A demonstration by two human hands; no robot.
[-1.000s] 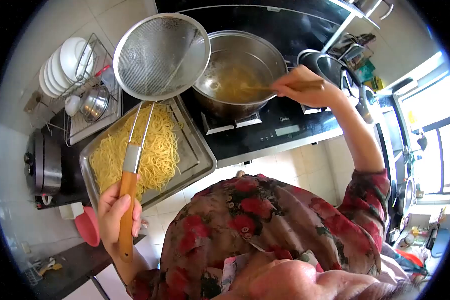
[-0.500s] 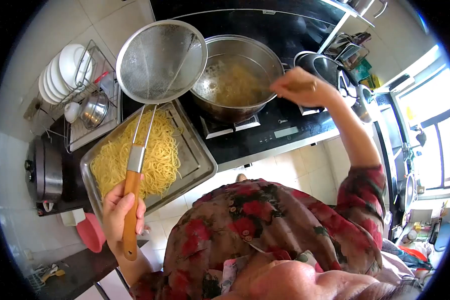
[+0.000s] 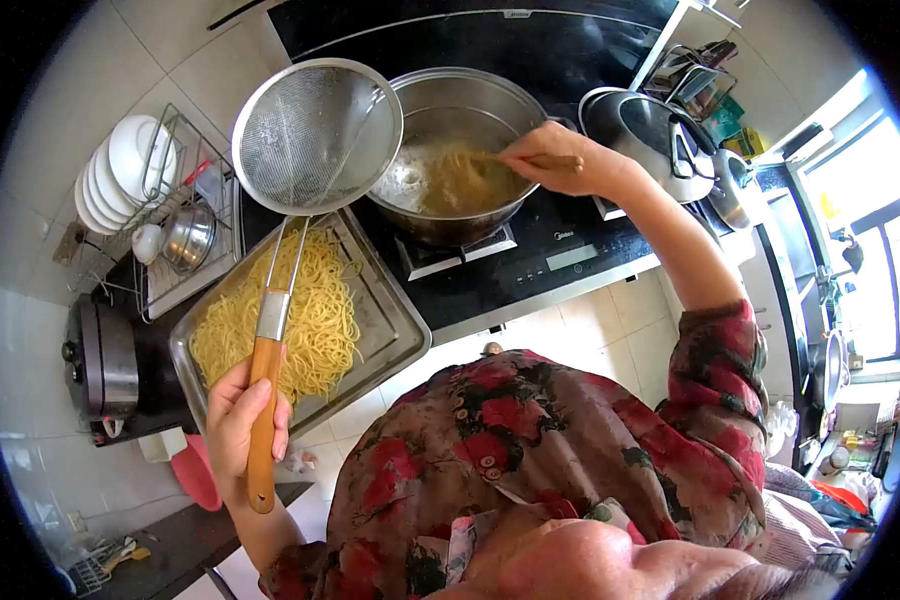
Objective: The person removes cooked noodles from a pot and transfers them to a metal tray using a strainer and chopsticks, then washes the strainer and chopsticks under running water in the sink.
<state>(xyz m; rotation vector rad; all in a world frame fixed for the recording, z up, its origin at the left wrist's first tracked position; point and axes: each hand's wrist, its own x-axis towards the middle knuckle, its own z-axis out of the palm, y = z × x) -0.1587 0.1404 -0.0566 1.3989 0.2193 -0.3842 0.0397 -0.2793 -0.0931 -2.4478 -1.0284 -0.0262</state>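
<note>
My left hand (image 3: 242, 412) is closed round the wooden handle of a mesh strainer (image 3: 315, 135). The strainer's basket hangs over the back of a metal tray (image 3: 395, 325) and the left rim of a steel pot (image 3: 420, 90); no food shows in the mesh. A heap of yellow noodles (image 3: 315, 335) lies in the tray. At the pot's right rim, my right hand (image 3: 555, 155) is closed on what look like wooden chopsticks (image 3: 562, 162). Their lower part reaches into cloudy liquid, where more noodles (image 3: 465, 185) show; the tips are hidden.
The pot stands on a black stove (image 3: 560, 250). Right of it sits a lidded pan (image 3: 640, 140). At left are a dish rack with white plates (image 3: 135, 160), a metal bowl (image 3: 190, 238) and a dark cooker (image 3: 105, 360). A pink basin (image 3: 196, 472) is lower left.
My right hand has moved left, closer over the pot, and noodles in the pot are bunched near the chopsticks. My left hand holds the strainer in nearly the same place.
</note>
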